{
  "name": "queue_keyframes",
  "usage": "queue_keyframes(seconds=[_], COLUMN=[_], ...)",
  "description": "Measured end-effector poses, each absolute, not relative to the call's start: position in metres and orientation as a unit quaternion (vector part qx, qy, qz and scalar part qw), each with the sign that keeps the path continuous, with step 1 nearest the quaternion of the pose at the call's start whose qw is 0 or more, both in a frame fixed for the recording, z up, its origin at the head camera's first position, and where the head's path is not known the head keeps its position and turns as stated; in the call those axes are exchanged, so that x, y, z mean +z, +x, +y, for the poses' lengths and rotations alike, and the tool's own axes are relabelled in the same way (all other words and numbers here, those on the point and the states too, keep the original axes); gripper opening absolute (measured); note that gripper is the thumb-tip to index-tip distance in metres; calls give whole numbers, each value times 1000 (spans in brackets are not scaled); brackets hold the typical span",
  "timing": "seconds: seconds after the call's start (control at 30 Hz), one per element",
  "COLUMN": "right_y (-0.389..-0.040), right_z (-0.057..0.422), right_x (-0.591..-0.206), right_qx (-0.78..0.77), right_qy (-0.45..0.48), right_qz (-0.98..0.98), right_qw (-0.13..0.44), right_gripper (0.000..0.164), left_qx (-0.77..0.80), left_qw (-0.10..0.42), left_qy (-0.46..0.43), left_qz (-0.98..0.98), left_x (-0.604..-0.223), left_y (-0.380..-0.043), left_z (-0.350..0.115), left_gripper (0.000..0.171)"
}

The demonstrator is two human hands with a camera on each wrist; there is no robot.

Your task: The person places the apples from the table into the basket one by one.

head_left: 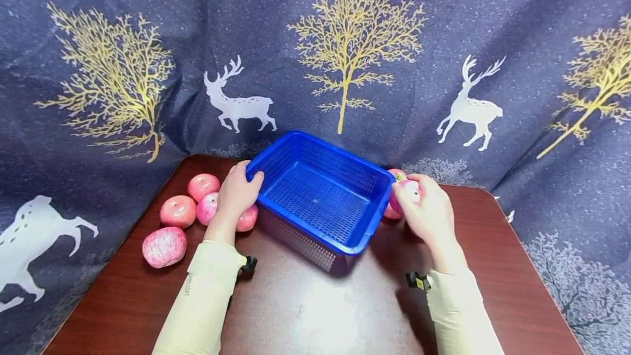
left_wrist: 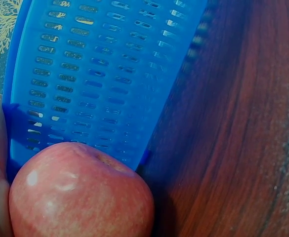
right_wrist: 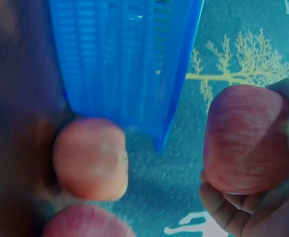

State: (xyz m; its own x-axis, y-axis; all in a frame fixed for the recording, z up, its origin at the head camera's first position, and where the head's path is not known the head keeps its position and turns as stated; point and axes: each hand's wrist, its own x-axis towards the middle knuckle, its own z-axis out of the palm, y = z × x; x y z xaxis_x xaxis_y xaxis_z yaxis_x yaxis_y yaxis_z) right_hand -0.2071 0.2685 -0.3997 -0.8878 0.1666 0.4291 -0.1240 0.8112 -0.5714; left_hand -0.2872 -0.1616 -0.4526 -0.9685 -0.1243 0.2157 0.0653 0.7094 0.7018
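Note:
A blue perforated plastic basket sits in the middle of the table, turned at an angle. My left hand grips its left rim, thumb over the edge. Close by that hand, a red apple stands against the basket's outer side in the left wrist view. With my right hand I hold another apple, raised beside the basket's right rim. Two more apples, one orange-pink and one redder, lie below it, partly hidden by the hand in the head view.
Several apples are grouped left of the basket, among them a streaked one nearest the table's left edge. The brown table reaches back to a dark blue curtain printed with deer and trees.

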Motion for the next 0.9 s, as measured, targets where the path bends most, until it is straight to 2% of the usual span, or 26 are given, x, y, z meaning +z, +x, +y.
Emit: queue_keyframes(seconds=[0.17,0.33,0.9], right_y=[-213,-222,-265], right_z=[255,242,207], right_x=[-392,-380,-345], right_qx=[298,299,221], right_qy=[14,52,122], right_qz=[-924,-929,-956], right_qw=[239,211,149], right_gripper=[51,56,52], left_qx=[-383,-383,-377], left_qw=[127,128,120], left_qy=[14,13,16], left_qz=[-915,-915,-918], left_x=[-452,-453,-455], left_y=[-287,-287,-288], left_z=[-161,-162,-164], left_gripper=[62,62,64])
